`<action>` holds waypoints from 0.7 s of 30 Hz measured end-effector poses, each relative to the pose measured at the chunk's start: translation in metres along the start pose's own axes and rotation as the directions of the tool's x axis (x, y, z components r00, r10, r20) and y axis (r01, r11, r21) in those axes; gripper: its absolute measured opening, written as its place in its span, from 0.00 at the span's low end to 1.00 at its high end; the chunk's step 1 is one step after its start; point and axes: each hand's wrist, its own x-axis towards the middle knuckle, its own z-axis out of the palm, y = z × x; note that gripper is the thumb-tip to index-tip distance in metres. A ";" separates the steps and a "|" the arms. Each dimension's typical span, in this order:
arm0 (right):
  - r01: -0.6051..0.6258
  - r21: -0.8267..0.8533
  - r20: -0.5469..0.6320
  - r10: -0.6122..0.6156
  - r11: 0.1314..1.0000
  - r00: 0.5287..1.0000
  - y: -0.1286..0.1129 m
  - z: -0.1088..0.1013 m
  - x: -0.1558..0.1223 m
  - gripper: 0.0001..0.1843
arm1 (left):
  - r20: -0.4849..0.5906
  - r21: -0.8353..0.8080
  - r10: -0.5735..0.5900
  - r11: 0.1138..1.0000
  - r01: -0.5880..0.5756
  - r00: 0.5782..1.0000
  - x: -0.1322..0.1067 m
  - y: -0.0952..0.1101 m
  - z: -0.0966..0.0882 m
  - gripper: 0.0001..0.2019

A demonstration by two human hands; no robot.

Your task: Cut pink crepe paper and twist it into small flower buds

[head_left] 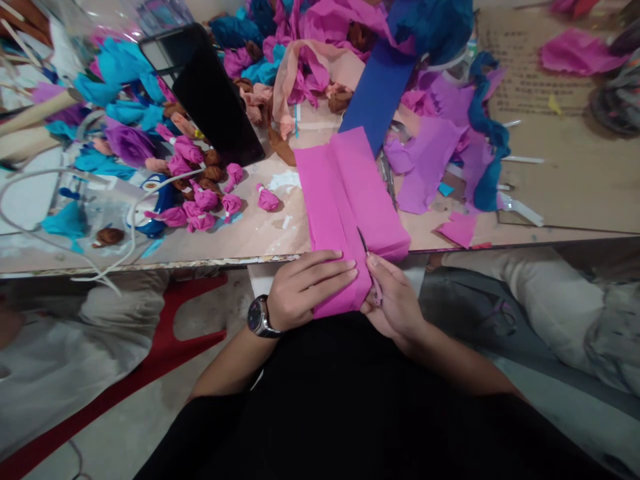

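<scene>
A folded sheet of pink crepe paper (327, 200) hangs over the table's front edge towards me. My left hand (305, 290), with a watch on its wrist, holds the near part of the paper from the left. Its fingers lie across the top, and the thumb is out of sight. In my right hand (397, 300) is a pair of small scissors (377, 288) with pink handles. One dark blade shows on top of the paper, along a slit or fold line; the other blade is hidden.
Several pink paper buds (200, 200) lie left of the sheet, near a leaning black phone (215, 93) and a white cable (133, 227). Behind is a dark blue strip (377, 93). Purple paper scraps (430, 157) and cardboard (560, 173) lie rightward. People sit on both sides.
</scene>
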 end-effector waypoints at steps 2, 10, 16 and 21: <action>-0.008 0.022 -0.015 0.008 1.000 1.000 -0.001 0.000 -0.001 0.24 | -0.003 0.001 0.003 1.000 -0.003 1.000 0.000 0.000 0.000 0.23; 0.015 0.025 -0.029 -0.014 1.000 0.999 -0.002 0.000 0.000 0.25 | 0.000 -0.021 0.015 1.000 -0.015 1.000 0.001 0.002 0.000 0.23; 0.035 0.005 -0.004 -0.035 0.999 0.999 0.000 0.001 0.004 0.24 | 0.030 -0.019 0.027 0.999 -0.026 0.999 0.002 0.008 -0.003 0.21; 0.054 0.046 -0.017 -0.053 0.997 0.998 0.001 0.003 0.006 0.21 | 0.032 -0.009 0.041 0.999 -0.041 0.999 0.000 0.011 -0.004 0.20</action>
